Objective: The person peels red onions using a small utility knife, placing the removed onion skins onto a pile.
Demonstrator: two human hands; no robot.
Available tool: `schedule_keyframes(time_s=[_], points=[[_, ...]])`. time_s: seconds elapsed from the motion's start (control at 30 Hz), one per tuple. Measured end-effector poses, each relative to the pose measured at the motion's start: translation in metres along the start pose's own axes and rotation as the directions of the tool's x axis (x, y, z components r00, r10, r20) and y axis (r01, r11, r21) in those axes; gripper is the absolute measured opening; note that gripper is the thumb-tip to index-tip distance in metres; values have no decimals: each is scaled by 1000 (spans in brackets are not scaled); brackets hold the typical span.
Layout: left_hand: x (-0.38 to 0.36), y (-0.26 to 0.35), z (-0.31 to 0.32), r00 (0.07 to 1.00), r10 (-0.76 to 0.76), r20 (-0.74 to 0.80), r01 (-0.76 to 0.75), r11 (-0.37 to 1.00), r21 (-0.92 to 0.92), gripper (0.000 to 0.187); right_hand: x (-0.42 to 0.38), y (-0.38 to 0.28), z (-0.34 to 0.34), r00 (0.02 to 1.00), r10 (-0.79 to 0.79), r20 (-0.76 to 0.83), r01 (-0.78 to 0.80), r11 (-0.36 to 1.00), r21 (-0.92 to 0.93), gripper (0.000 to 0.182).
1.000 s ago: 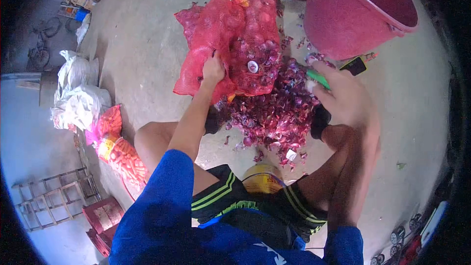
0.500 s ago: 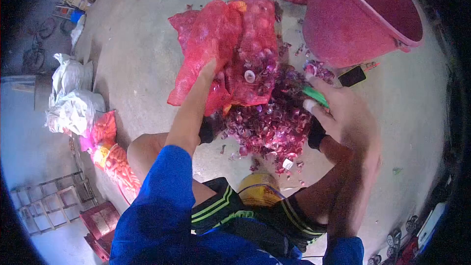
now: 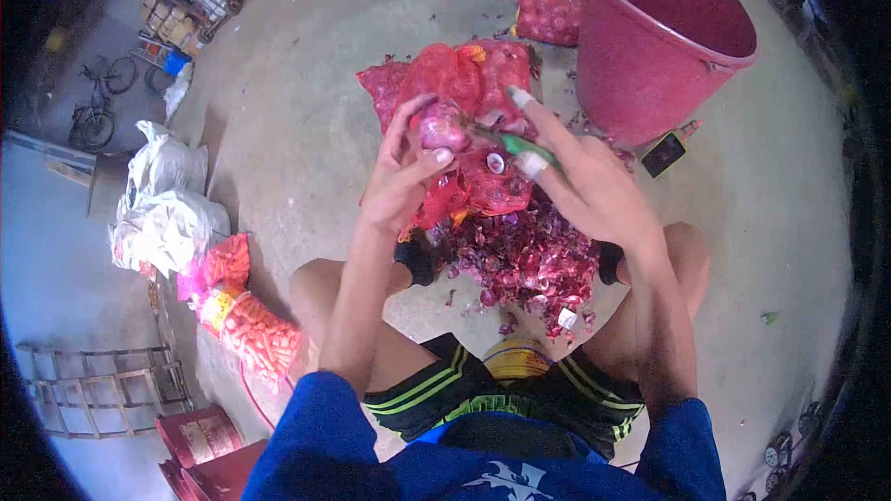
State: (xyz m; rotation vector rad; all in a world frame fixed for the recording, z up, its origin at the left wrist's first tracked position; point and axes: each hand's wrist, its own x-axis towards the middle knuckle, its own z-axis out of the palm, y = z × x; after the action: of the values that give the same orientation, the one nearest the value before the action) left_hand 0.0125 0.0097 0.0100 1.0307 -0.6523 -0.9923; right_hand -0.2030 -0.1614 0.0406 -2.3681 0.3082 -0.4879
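Note:
A purple-red onion [image 3: 444, 126] is held between the thumb and fingers of my left hand [image 3: 399, 172], above the mesh bags. My right hand [image 3: 594, 187] grips a small green-handled tool [image 3: 527, 147], its dark end pointing at the onion; white wraps cover some fingertips. Below both hands lie red mesh bags [image 3: 506, 65] of onions, with a white ring [image 3: 496, 163] on one. A pile of loose onion skins [image 3: 538, 264] spreads on the floor between my feet.
A large red tub [image 3: 640, 65] stands at the upper right, a phone [image 3: 663, 156] beside it. Another onion bag [image 3: 549, 19] lies left of the tub. White sacks [image 3: 167, 223] and a bag of carrots [image 3: 255, 329] are at the left.
My left hand has come out of the red mesh bag and now holds an onion. My right hand has moved left and up with the green tool, close to the onion.

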Motion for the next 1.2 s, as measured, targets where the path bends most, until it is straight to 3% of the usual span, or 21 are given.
schedule_keyframes(time_s=[0.07,0.13,0.2,0.27,0.3,0.37,0.53,0.67,0.77,0.83,0.97,1.2], points=[[-4,-9,7,993,80,-85,-92,985,-149,75,-1,-8,7,984,-142,-103,152,983,101,71],[-5,-11,16,989,93,-114,-109,984,-140,74,-4,-17,7,999,-52,9,50,991,122,75],[-3,-10,21,984,118,-135,-135,983,-124,73,-3,-19,12,992,-124,-29,126,988,90,75],[-2,-10,24,957,190,-220,-185,982,43,69,-3,-17,19,989,-143,-42,147,986,83,74],[-1,-10,25,957,190,-221,-188,982,33,69,-3,-17,21,991,-122,-54,126,989,80,73],[3,-9,28,916,347,-200,-285,916,282,67,-1,-15,26,993,-100,-61,104,992,68,72],[0,-6,40,924,325,-201,-269,927,260,66,4,-5,34,975,-97,-201,117,989,88,72],[1,-8,31,959,252,-132,-240,965,105,67,7,-4,30,976,-72,-206,95,990,103,72],[0,-6,37,961,257,-107,-249,965,78,69,7,-10,26,994,-9,-109,24,990,138,72],[1,-8,39,955,271,-116,-263,961,80,69,7,-9,28,973,-154,-174,173,980,99,72],[0,-6,39,956,267,-125,-258,963,82,71,7,-12,24,983,-112,-144,118,992,39,72],[4,-18,28,944,309,-113,-312,950,-10,72,2,-11,18,978,-165,-126,168,986,8,72]])
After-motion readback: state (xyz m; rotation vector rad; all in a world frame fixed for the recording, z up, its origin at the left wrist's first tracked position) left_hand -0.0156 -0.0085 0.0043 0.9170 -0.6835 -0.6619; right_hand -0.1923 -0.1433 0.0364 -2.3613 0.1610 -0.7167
